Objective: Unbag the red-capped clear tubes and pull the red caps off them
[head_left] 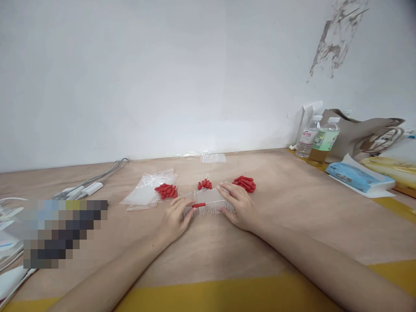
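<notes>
two bottles [316,141], three red-cap piles [166,190]

- Even, soft, fairly bright light; the source itself is out of view.
- Only faint shadows lie under the left hand [175,221] and right hand [238,208].
- The wall [162,78] looks washed out.
- Left of the hands, 1 pixelated block [63,232] hides detail.
- Edges bow, perhaps from lens distortion.

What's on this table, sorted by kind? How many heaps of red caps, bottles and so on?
Heaps of red caps: 3
Plastic bottles: 2
Blue tissue packs: 1
Rows of clear tubes: 1
Total: 7
</notes>
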Demonstrator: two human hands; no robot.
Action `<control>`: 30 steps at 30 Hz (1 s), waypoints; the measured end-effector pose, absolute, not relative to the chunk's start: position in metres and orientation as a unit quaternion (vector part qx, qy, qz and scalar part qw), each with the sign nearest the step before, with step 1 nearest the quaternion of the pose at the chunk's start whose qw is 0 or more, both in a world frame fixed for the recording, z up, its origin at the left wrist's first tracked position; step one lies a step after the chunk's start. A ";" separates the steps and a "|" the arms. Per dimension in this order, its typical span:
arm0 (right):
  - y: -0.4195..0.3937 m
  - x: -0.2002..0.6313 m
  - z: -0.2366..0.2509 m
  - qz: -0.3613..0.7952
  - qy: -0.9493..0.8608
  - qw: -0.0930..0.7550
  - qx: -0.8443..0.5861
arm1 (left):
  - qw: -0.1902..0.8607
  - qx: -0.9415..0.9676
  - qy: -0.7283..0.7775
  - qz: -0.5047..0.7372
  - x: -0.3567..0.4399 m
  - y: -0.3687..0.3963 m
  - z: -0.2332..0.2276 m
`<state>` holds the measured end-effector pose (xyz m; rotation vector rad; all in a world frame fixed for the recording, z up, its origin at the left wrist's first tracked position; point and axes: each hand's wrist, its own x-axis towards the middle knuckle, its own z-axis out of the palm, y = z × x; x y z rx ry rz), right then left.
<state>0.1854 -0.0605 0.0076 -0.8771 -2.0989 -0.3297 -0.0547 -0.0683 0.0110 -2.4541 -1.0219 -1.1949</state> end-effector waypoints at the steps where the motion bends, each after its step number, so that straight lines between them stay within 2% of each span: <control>1: -0.061 0.185 0.008 -0.135 -0.845 0.393 -0.337 | 0.114 -0.843 -0.333 -0.406 -0.053 -0.070 0.009; 7: -0.059 0.183 0.005 -0.135 -0.877 0.345 -0.305 | 0.129 -0.858 -0.272 -0.415 -0.045 -0.075 0.009; 10: -0.058 0.181 0.002 -0.124 -0.885 0.340 -0.293 | 0.149 -0.859 -0.297 -0.389 -0.041 -0.078 0.014; 15: -0.057 0.176 -0.001 -0.121 -0.887 0.351 -0.274 | 0.204 -0.868 -0.323 -0.318 -0.026 -0.080 0.020; 19: -0.058 0.174 -0.002 -0.114 -0.893 0.349 -0.260 | 0.220 -0.872 -0.308 -0.311 -0.019 -0.079 0.019; 30: -0.065 0.177 0.000 -0.113 -0.906 0.375 -0.158 | 0.218 -0.902 -0.270 -0.258 -0.024 -0.083 0.022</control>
